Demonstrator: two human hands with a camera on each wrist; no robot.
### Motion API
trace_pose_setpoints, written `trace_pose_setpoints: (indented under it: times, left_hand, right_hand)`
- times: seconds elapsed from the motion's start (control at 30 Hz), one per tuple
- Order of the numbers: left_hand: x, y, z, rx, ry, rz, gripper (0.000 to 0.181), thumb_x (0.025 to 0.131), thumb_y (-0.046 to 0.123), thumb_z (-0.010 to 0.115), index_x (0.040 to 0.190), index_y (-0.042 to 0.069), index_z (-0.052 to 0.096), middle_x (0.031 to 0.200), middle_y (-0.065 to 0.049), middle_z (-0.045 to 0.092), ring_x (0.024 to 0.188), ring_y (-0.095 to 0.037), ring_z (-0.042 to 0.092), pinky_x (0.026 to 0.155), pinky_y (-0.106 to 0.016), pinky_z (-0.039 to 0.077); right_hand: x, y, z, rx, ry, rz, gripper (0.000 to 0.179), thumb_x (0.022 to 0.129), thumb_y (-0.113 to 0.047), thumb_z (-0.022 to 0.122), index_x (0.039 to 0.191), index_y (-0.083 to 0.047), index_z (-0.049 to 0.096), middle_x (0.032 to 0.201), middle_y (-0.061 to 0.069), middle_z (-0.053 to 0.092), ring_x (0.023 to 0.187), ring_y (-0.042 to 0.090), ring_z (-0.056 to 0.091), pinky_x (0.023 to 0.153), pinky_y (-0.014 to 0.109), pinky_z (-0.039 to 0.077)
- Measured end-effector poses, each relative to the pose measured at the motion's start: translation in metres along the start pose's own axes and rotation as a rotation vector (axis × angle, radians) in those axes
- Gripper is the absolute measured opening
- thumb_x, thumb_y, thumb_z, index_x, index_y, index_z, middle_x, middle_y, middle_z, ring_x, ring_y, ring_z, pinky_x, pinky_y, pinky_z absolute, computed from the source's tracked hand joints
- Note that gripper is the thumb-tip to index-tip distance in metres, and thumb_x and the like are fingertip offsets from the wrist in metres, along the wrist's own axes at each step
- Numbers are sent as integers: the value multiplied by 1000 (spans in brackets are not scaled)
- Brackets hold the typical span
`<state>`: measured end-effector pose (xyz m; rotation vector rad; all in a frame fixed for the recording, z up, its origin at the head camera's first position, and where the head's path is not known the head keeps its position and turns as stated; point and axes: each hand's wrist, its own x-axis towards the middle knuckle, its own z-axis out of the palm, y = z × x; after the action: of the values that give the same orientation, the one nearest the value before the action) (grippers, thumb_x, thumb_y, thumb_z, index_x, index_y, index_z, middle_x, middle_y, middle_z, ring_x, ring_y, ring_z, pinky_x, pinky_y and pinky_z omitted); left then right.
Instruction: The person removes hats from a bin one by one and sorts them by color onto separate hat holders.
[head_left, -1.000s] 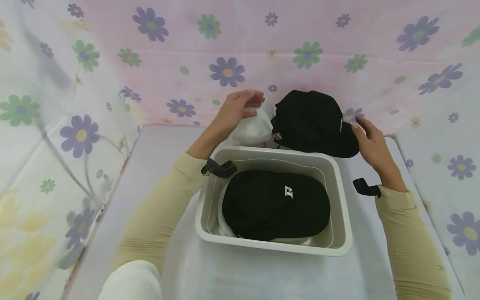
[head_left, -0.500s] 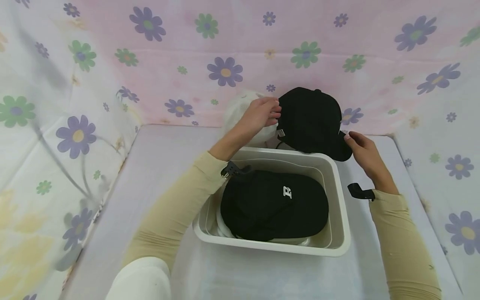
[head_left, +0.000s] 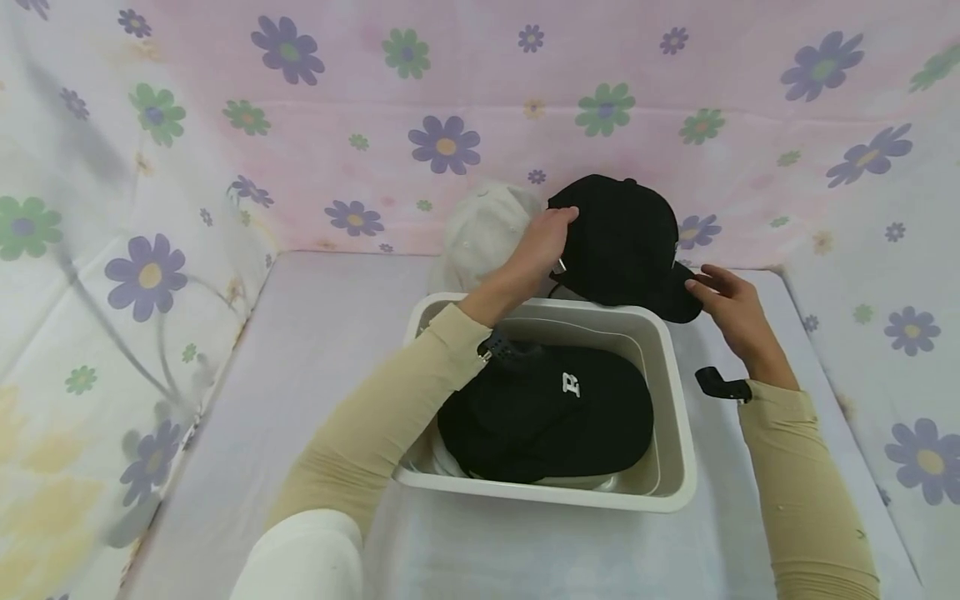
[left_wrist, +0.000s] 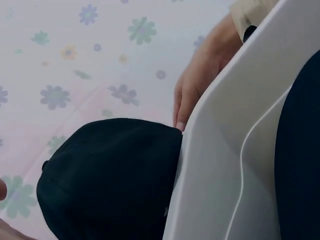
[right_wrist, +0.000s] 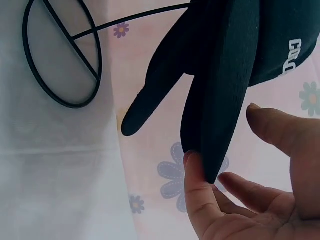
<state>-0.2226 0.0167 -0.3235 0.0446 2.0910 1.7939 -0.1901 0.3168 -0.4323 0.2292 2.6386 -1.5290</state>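
Note:
A black cap sits at the back right, its brim pointing right. A thin black wire stand shows under it in the right wrist view. My right hand pinches the tip of the brim; one digit stands off from it in the right wrist view. My left hand is at the cap's back edge, fingers extended and overlapping it in the head view. In the left wrist view only bits of the left fingers show, apart from the crown. A white cap stands behind my left hand.
A white plastic bin stands in front of the caps. In it a black cap with a white letter lies over paler headwear. Flowered cloth walls close off the back and sides of the pale tabletop.
My left hand has moved right, from in front of the white cap to the black cap's back edge. The right hand has come onto the brim, and the black cap has shifted slightly left.

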Motion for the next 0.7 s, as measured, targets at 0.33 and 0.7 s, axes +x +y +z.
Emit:
trace_pose_setpoints:
  times: [0.33, 0.7]
  left_hand:
    - [7, 2, 11, -173, 75, -61, 58, 110, 35, 36, 163, 14, 24, 169, 2, 22, 155, -20, 23, 125, -42, 24]
    - [-4, 4, 2, -88, 38, -84, 52, 110, 27, 36, 159, 11, 34, 169, -2, 21, 155, -22, 23, 125, -40, 23]
  right_hand:
    - [-1, 5, 1, 221, -58, 57, 72, 106, -27, 54, 158, 8, 20, 118, -1, 49, 94, -4, 56, 77, 8, 53]
    - [-3, 7, -10, 359, -66, 53, 76, 103, -23, 60, 157, 11, 19, 113, -4, 50, 94, -4, 58, 74, 10, 53]
